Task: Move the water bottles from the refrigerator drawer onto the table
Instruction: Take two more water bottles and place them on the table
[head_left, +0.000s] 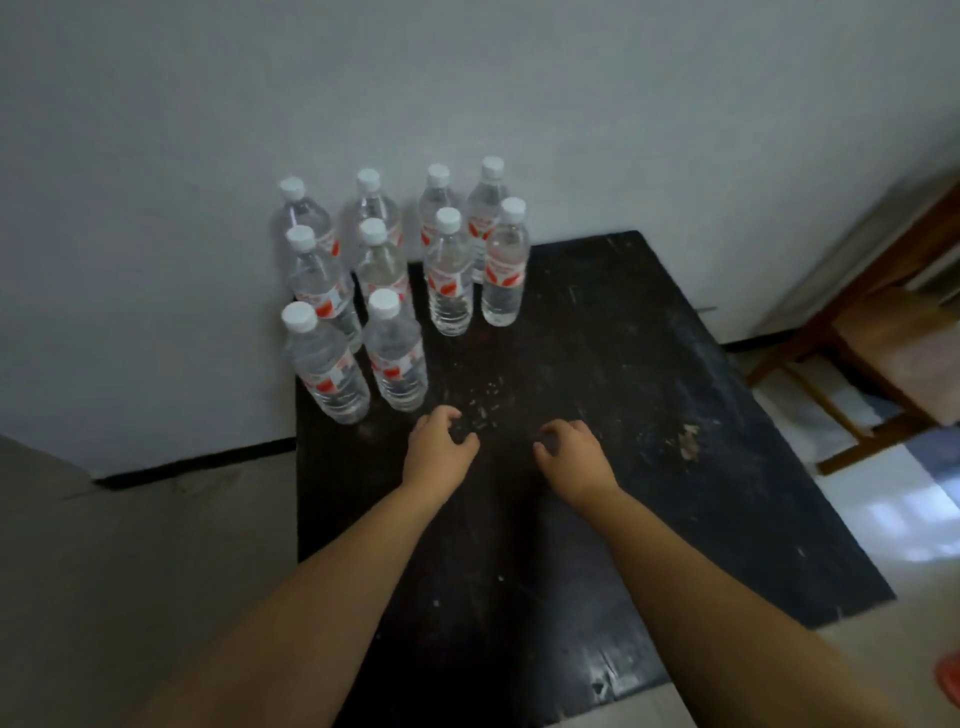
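Nearest me, over the dark bench (597, 519), my left hand (436, 449) and right hand (574, 452) hover with each grip loosely curled, holding nothing. Beyond them, ten water bottles (395, 358) stand upright in rows at the bench's far left corner, against the white wall (467, 78).
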